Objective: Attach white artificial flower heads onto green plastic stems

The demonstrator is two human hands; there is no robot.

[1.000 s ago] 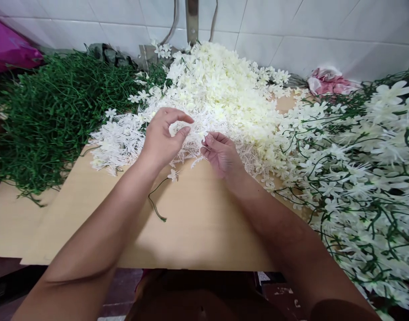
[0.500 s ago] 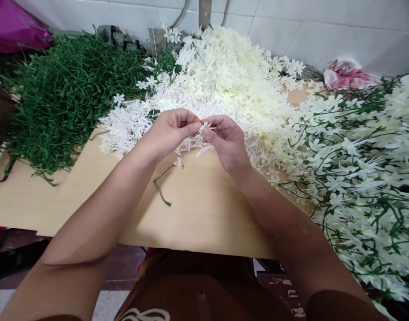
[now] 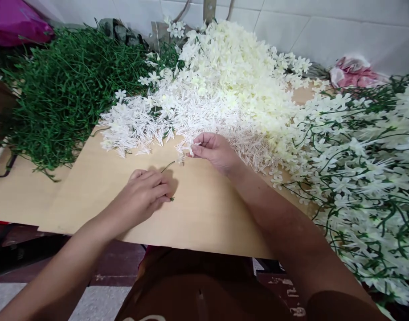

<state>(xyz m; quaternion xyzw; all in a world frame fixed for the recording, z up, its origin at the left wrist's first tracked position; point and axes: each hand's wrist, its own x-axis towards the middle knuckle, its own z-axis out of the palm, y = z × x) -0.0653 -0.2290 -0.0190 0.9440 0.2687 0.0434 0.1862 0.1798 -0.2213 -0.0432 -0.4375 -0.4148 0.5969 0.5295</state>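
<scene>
In my right hand (image 3: pixel 213 151), thumb and fingertips pinch a small white artificial flower (image 3: pixel 192 150) above the board. My left hand (image 3: pixel 146 192) lies low over the board, its fingers curled round the middle of a thin green stem (image 3: pixel 169 166). Both ends of the stem show past the fingers, and a pale blossom (image 3: pixel 181 159) is at its upper end, just under my right fingertips. The middle of the stem is hidden by the hand. Just beyond my right hand lie many white stamen pieces (image 3: pixel 204 117).
Behind these rises a heap of cream petals (image 3: pixel 238 58). Green stems (image 3: pixel 71 84) are piled at left, and stemmed white flowers (image 3: pixel 354 178) spread along the right. The tan board (image 3: pixel 198 214) ends in front of my body. A magenta bag (image 3: pixel 17 22) sits back left.
My hands have parted. The left has come down and toward me onto the stem on the board; the right has dropped slightly left, keeping the small flower.
</scene>
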